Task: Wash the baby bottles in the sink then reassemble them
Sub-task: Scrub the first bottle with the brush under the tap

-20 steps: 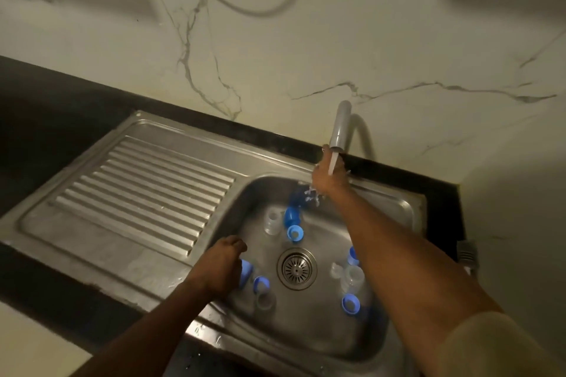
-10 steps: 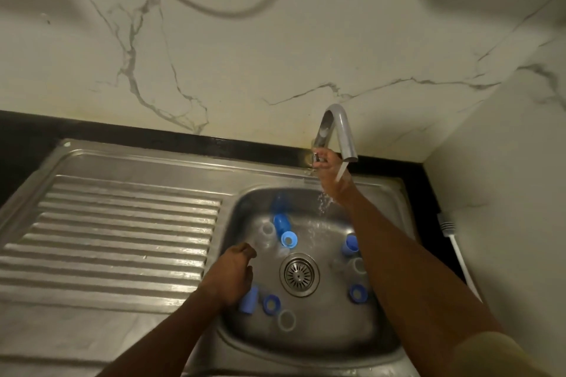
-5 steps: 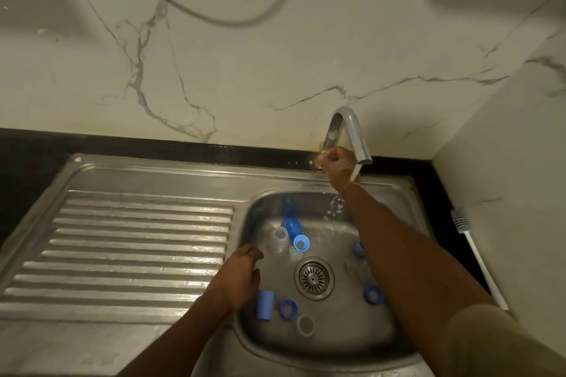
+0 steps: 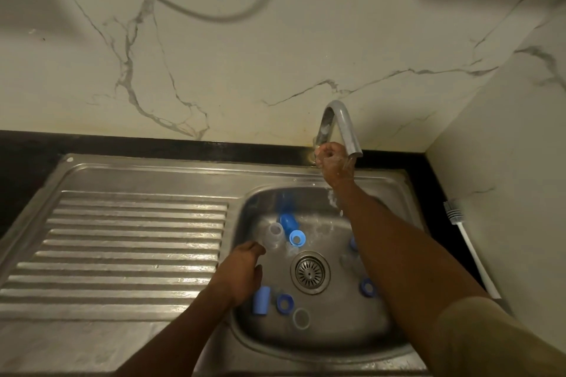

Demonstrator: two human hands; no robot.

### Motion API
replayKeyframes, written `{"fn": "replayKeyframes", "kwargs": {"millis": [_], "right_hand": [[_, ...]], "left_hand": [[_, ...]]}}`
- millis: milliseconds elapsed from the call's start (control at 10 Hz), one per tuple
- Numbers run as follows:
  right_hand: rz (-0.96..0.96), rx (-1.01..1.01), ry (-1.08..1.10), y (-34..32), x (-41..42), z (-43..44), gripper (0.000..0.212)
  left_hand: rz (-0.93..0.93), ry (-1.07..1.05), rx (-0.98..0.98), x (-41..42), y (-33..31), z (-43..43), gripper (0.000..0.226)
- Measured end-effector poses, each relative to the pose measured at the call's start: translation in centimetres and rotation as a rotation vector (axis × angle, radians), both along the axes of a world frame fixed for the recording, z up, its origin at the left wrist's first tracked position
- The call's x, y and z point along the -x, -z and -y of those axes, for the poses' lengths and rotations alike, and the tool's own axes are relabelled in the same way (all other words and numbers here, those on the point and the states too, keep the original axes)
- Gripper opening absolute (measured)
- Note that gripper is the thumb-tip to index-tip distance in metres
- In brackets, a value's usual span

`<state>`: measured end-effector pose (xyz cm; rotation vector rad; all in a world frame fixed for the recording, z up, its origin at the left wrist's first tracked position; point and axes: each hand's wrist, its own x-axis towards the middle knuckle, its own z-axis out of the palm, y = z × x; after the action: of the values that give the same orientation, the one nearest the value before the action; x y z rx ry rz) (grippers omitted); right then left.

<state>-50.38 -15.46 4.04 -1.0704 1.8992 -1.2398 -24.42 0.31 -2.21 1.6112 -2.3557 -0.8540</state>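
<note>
Baby bottle parts lie scattered in the steel sink (image 4: 245, 337). A blue bottle (image 4: 288, 221) lies at the back, with a blue ring (image 4: 296, 237) and a clear piece (image 4: 275, 232) beside it. Near the front lie a blue cap (image 4: 261, 300), another blue ring (image 4: 284, 302) and a clear ring (image 4: 301, 318). A third blue ring (image 4: 367, 286) shows beside my right forearm. My left hand (image 4: 242, 272) hovers over the sink's left side, fingers loosely curled, holding nothing. My right hand (image 4: 333, 161) is curled at the tap's (image 4: 343, 122) base, gripping its handle, with water splashing over it.
A ribbed steel drainboard (image 4: 137, 254) stretches to the left of the basin. The drain strainer (image 4: 310, 272) sits in the middle of the basin. A white bottle brush (image 4: 471, 254) lies on the dark counter at the right, against the marble wall. A cable hangs above.
My right hand went from reaching up at the spout to curling at the tap's base, and water now splashes over it. My left hand stayed over the sink's left side.
</note>
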Motion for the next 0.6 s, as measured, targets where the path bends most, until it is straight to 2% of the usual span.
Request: {"fn": "replayKeyframes", "kwargs": {"millis": [200,300,400,500,600], "right_hand": [[0.031,-0.016,0.035,0.0,-0.3,-0.2,0.026],[-0.031,-0.107,-0.038,-0.8,-0.2,-0.8,0.025],[-0.153,-0.108,-0.109,-1.6,-0.5,-2.3,0.029],[-0.155,-0.02,-0.136,-1.0,-1.4,-4.3,0.039],[-0.073,-0.049,-0.019,1.2,-1.8,-7.1,0.037]], "left_hand": [[-0.008,-0.004,0.004,0.3,0.1,-0.5,0.04],[-0.006,-0.015,0.007,0.8,0.2,-0.6,0.04],[-0.014,-0.028,-0.002,1.5,0.2,-0.7,0.04],[-0.004,-0.023,-0.018,2.1,0.4,-0.6,0.042],[0.016,0.011,-0.037,2.8,0.8,0.0,0.041]]}}
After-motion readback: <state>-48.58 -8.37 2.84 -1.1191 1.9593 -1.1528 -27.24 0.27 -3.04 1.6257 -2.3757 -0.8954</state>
